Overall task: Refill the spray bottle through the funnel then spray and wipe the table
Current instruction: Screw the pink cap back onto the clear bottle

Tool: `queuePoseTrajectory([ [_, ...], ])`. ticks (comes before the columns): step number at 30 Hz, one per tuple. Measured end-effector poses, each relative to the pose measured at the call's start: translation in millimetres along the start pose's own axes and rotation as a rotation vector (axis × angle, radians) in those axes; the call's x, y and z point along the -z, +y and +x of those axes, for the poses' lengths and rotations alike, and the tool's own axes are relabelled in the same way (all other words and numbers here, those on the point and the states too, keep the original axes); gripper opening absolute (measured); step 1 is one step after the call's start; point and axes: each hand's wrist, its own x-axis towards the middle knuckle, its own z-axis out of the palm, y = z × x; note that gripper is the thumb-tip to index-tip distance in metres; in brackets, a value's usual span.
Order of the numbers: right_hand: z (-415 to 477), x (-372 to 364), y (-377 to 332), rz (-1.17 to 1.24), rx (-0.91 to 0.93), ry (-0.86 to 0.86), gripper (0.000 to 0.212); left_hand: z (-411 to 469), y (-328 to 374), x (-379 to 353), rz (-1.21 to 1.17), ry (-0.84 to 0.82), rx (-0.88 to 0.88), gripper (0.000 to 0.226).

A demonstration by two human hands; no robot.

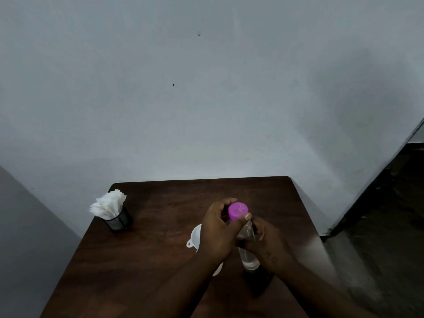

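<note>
On the dark brown wooden table (160,249), near its right side, stands a clear plastic bottle (249,258) with a bright purple round cap (238,211). The left hand (218,235) is curled over the top, its fingers and thumb closed around the purple cap. The right hand (268,239) is wrapped around the clear body just below and holds it upright. A little liquid seems to lie at the bottom, but this is hard to tell.

A white plastic funnel (196,235) lies on the table just left of the bottle, partly hidden behind the left hand. At the far left corner, well apart, a black mesh cup (118,220) holds white paper napkins (107,203).

I judge that the step in hand is the cap: most likely it is being unscrewed before the refill. The next move calls for a firm hold on the body while the cap turns, then for setting the funnel into the open neck.
</note>
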Motion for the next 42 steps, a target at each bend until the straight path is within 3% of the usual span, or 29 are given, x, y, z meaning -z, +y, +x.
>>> queuePoseTrajectory([
  [10, -3, 5, 3, 0.041, -0.017, -0.027, 0.042, 6, 7, 18, -0.043, -0.287, 0.033, 0.040],
  [14, -5, 5, 3, 0.037, -0.030, -0.039, 0.046, 5, 10, 18, -0.145, -0.320, 0.115, 0.039],
  [20, -8, 3, -3, 0.022, -0.030, -0.023, 0.046, -1, 10, 9, -0.104, -0.125, 0.130, 0.055],
  [27, -10, 3, -1, -0.007, -0.024, -0.009, 0.041, -3, 14, 12, -0.126, -0.196, 0.119, 0.031],
  [30, -11, 3, -3, -0.021, -0.016, 0.002, 0.036, -5, 16, 10, -0.157, -0.193, 0.146, 0.040],
  [33, -12, 3, -9, -0.003, -0.018, 0.006, 0.039, -7, 16, 5, -0.134, -0.082, 0.132, 0.061],
  [39, -13, 4, -9, 0.011, -0.001, 0.014, 0.043, -3, 15, 1, -0.194, -0.007, 0.162, 0.015],
  [42, -13, 4, -9, -0.002, 0.008, 0.016, 0.046, -2, 15, 1, -0.219, -0.011, 0.173, 0.019],
])
